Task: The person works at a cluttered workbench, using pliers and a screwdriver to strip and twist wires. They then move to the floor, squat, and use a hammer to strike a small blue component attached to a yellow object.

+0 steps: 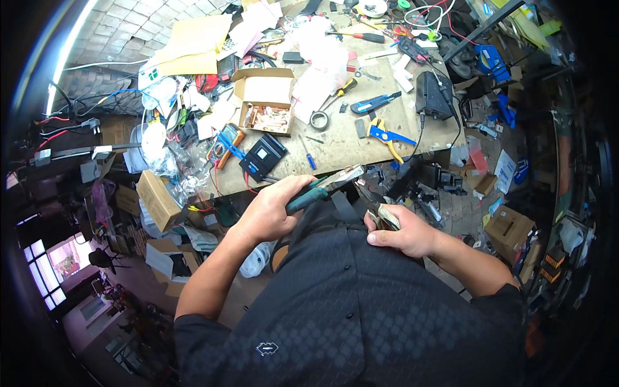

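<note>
In front of my body, just below the bench edge, my left hand [267, 209] is closed round a pair of green-handled pliers [309, 197], whose metal jaws point right. My right hand [412, 233] grips a second plier-like tool [385, 217] with worn, pale-edged handles, its dark jaws angled up and left. The two tool heads come close together; whether a small part sits between them is too fine to make out. Beyond the hands on the bench lie a small blue screwdriver [310, 160] and an open cardboard box [263, 82] of copper-coloured pieces.
The worn workbench [329, 151] carries a black device [264, 157], an orange multimeter [230, 143], a grey tape roll [319, 120], a blue utility knife [375, 103], yellow-and-blue wire strippers [391, 138] and a black corded unit [434, 95]. Cardboard boxes [509, 226] and clutter lie on the floor.
</note>
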Action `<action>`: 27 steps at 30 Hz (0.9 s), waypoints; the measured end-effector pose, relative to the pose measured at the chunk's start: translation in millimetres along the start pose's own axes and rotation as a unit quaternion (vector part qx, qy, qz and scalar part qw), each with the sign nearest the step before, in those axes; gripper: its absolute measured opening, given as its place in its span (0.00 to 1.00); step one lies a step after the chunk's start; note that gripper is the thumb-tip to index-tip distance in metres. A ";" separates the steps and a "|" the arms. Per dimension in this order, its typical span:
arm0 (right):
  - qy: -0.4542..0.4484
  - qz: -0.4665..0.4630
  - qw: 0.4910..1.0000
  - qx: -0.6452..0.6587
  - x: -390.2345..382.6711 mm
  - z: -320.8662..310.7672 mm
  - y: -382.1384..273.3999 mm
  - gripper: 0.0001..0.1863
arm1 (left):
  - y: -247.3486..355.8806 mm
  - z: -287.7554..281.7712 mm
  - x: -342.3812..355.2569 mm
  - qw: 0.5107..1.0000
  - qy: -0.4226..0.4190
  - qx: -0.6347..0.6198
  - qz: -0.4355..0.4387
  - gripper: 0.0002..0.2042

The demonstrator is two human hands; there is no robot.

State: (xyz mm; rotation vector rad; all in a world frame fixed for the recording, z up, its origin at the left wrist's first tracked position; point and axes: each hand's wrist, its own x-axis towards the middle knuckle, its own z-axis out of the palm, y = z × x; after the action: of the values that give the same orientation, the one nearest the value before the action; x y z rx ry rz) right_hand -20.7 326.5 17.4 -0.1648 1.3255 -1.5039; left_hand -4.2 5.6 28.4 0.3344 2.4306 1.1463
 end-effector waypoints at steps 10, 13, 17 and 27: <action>0.052 0.000 0.995 -0.079 8.2 4.4 -11.9 0.08 | -5.9 0.2 -5.5 1.000 0.014 -0.011 -0.016 0.26; -0.051 0.153 0.979 0.125 12.8 -15.7 -31.8 0.17 | -14.5 -2.1 -6.9 0.997 0.006 -0.066 -0.026 0.24; -0.068 0.181 0.966 0.174 10.9 -30.5 -38.9 0.26 | -30.7 -10.7 -13.4 0.983 0.037 -0.133 -0.123 0.18; 0.324 -0.133 0.679 -0.645 58.9 -5.3 -35.3 0.34 | -14.6 -11.1 -15.7 0.963 0.028 -0.131 -0.232 0.19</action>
State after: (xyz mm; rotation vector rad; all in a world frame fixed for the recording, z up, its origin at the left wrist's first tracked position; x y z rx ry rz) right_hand -70.0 278.6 13.0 -0.7942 2.8835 -0.4957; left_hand 3.8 -17.2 27.6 -0.3382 2.1950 1.2428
